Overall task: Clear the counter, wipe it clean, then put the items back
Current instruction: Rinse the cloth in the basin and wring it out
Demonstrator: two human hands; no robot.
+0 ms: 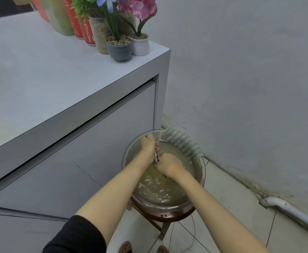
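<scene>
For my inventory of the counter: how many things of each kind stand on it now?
Flower pots: 3
Red cans: 2
Tall jars: 1
Orange containers, cut off by the frame: 1
Total: 7

Matt white laminate tabletop, upper left; shiny metal basin, lower centre, with knitted cloth over its rim; glossy tiled floor.

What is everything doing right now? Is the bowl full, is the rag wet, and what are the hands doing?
Bowl: holds cloudy water, sits on a stool.
Rag: over the water, gripped and twisted by both hands.
Left hand: shut on the rag.
Right hand: shut on the rag.
Knitted cloth: draped over the bowl's rim.
Counter: mostly bare.
Flower pots: upright at the far corner.
Cans: upright.
</scene>
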